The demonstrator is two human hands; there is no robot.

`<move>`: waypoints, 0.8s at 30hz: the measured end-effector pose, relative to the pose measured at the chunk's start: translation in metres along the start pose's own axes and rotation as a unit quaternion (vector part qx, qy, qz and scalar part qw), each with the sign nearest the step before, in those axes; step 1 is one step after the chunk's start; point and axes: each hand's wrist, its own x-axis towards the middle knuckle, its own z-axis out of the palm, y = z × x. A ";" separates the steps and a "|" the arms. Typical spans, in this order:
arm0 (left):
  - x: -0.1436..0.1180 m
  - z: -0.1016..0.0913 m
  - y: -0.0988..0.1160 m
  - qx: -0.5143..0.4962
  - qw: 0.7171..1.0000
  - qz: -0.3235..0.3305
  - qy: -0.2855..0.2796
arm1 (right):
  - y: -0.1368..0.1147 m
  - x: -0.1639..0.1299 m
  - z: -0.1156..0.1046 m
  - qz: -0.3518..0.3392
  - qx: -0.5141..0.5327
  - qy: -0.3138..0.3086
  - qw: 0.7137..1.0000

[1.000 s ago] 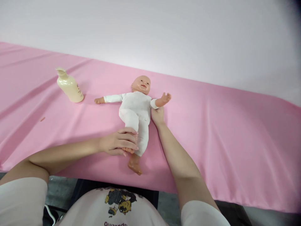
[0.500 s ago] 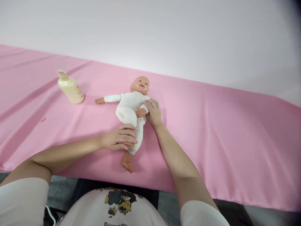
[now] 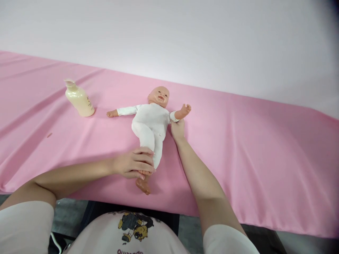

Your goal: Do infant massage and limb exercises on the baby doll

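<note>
- Pink cloth (image 3: 254,148): spread beneath the white-suited doll (image 3: 149,118).
- Doll: lying face up on the cloth, head at far end.
- Left hand (image 3: 134,163): wrapped over the doll's lower leg near the foot, fingers curled together.
- Right hand (image 3: 178,129): against the doll's raised arm, fingers mostly hidden; cannot tell whether gripping.
- Cream bottle (image 3: 80,102): standing left of the doll.
- Reddish sliver (image 3: 49,135): also left, well apart from the doll.

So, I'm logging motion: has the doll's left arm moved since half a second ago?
Yes: the doll's left arm swung outward, away from the unmoved bottle.
</note>
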 end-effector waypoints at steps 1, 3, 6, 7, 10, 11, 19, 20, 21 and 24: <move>0.000 0.001 0.001 0.000 1.000 0.002 -0.004 | 0.002 0.001 0.000 0.020 0.011 0.017 1.000; -0.001 0.004 0.003 0.000 1.000 0.004 -0.011 | 0.008 0.003 0.000 0.047 0.032 0.055 0.997; -0.004 0.009 0.005 -0.001 1.000 -0.005 -0.018 | 0.021 0.006 0.001 0.068 0.079 0.071 0.992; -0.006 0.011 0.006 -0.003 1.000 -0.008 -0.019 | 0.025 0.008 0.000 0.077 0.091 0.074 0.990; -0.011 0.020 0.010 -0.017 0.999 -0.013 -0.028 | 0.032 0.011 -0.002 0.098 0.104 0.083 0.986; -0.012 0.022 0.012 -0.022 0.999 -0.013 -0.032 | 0.032 0.012 -0.003 0.094 0.100 0.084 0.987; -0.011 0.031 0.021 -0.056 0.998 0.000 -0.025 | 0.023 0.012 -0.006 0.089 0.130 0.098 0.983; -0.010 0.029 0.021 -0.060 0.998 0.003 -0.024 | 0.023 0.011 -0.005 0.089 0.133 0.106 0.981; -0.009 0.027 0.020 -0.063 0.998 0.001 -0.028 | 0.022 0.010 -0.005 0.083 0.132 0.116 0.981; -0.004 0.016 0.017 -0.073 0.996 -0.036 -0.044 | 0.015 0.007 -0.003 0.040 0.111 0.119 0.986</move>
